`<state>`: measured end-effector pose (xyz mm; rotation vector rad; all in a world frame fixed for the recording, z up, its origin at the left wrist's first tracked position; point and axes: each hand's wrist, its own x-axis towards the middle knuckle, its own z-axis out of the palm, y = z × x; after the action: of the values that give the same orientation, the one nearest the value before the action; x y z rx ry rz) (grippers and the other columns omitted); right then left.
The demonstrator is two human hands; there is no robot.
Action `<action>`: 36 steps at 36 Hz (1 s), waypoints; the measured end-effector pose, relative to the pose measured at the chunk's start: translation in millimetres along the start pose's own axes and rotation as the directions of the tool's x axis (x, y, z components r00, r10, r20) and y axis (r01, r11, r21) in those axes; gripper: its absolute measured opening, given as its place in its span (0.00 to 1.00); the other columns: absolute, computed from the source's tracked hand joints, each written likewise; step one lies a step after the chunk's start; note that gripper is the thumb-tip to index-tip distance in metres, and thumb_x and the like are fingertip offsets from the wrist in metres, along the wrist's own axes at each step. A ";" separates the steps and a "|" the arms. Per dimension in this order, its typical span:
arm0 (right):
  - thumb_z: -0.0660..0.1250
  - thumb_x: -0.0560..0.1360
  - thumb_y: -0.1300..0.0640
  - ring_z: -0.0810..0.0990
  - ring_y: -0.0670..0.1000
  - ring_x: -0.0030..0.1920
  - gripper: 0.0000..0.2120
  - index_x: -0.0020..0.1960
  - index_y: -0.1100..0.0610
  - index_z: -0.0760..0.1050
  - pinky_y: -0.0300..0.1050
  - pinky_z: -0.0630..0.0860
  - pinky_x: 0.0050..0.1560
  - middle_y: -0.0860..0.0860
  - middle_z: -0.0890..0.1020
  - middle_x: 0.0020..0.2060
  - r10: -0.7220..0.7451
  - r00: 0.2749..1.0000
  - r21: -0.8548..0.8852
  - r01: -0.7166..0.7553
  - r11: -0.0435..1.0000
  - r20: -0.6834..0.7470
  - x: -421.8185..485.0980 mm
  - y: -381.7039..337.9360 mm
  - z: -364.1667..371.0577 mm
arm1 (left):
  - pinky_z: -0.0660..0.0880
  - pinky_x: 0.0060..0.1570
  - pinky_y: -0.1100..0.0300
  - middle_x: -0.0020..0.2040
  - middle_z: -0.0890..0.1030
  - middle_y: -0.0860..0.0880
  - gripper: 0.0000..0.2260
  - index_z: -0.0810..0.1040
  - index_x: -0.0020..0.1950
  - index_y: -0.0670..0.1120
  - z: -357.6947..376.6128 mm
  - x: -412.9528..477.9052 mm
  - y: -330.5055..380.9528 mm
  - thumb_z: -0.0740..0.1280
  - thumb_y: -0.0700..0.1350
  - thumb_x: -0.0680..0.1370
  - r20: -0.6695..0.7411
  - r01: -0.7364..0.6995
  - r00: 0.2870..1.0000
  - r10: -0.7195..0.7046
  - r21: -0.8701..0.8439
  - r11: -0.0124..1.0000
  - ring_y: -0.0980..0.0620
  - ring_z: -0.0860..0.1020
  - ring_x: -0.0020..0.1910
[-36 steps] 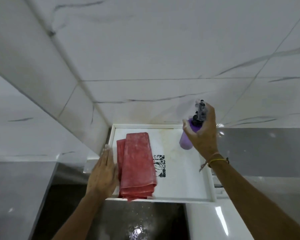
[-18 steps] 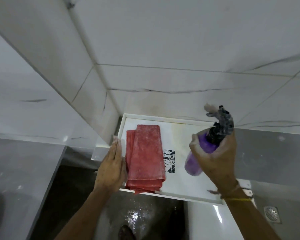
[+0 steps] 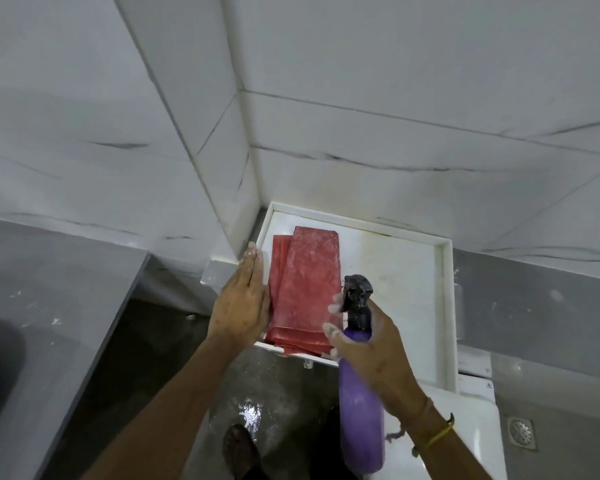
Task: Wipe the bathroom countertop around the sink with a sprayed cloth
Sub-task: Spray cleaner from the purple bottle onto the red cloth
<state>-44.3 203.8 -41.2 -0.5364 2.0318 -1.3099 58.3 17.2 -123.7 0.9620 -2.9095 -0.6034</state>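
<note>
At centre frame, a white tray-like shelf [image 3: 409, 271] sits in the tiled corner, a folded red cloth [image 3: 305, 289] lying on its left half. Lower right, the right hand [image 3: 371, 348] grips a purple spray bottle [image 3: 361, 417]; the left hand [image 3: 243, 299] rests flat, fingers extended, beside the cloth.

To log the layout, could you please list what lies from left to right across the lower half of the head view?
Grey countertop → left hand → red cloth → purple spray bottle in the right hand → floor drain.
</note>
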 end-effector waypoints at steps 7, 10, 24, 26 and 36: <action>0.72 0.72 0.60 0.82 0.53 0.36 0.05 0.44 0.56 0.76 0.47 0.81 0.45 0.54 0.82 0.37 0.022 0.999 -0.082 -0.019 0.996 0.034 0.7 1.7 -5.1 | 0.44 0.76 0.57 0.80 0.40 0.44 0.29 0.39 0.78 0.43 1.3 1.1 -0.7 0.47 0.53 0.82 -0.001 -0.004 1.000 0.004 0.015 1.000 0.50 0.41 0.79; 0.72 0.72 0.59 0.82 0.53 0.32 0.05 0.46 0.55 0.77 0.44 0.81 0.41 0.53 0.84 0.39 0.044 0.997 -0.033 -0.042 0.999 0.058 -1.4 2.3 -4.8 | 0.43 0.75 0.57 0.80 0.40 0.44 0.29 0.39 0.78 0.42 2.0 1.5 -1.2 0.48 0.52 0.82 -0.011 -0.007 1.000 0.008 0.018 1.000 0.51 0.39 0.78; 0.73 0.72 0.58 0.81 0.46 0.28 0.05 0.46 0.53 0.78 0.36 0.79 0.33 0.51 0.83 0.37 0.113 0.987 -0.035 -0.110 0.993 0.112 -1.9 7.7 -9.7 | 0.41 0.73 0.57 0.80 0.43 0.45 0.29 0.41 0.79 0.42 5.8 4.4 -2.5 0.49 0.53 0.83 -0.030 -0.003 1.000 0.005 0.048 0.999 0.52 0.40 0.77; 0.72 0.72 0.57 0.81 0.46 0.27 0.05 0.42 0.56 0.77 0.34 0.77 0.33 0.50 0.82 0.32 0.115 0.992 -0.103 -0.110 0.989 0.048 -2.0 10.0 -9.6 | 0.41 0.73 0.57 0.80 0.43 0.44 0.29 0.42 0.79 0.42 5.5 4.3 -2.9 0.49 0.52 0.83 -0.036 -0.007 0.999 0.008 0.050 0.999 0.51 0.40 0.77; 0.71 0.72 0.58 0.82 0.52 0.30 0.04 0.41 0.56 0.76 0.42 0.81 0.36 0.54 0.83 0.35 0.107 0.994 -0.105 -0.107 0.989 -0.002 -4.2 10.0 -10.9 | 0.40 0.72 0.57 0.81 0.45 0.43 0.29 0.43 0.79 0.42 7.6 4.6 -4.7 0.50 0.52 0.83 -0.044 -0.009 0.999 0.012 0.061 0.998 0.52 0.39 0.75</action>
<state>-49.1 217.7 -46.0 -0.4694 2.1050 -1.1440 56.2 13.7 -132.9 0.9530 -2.9074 -0.4896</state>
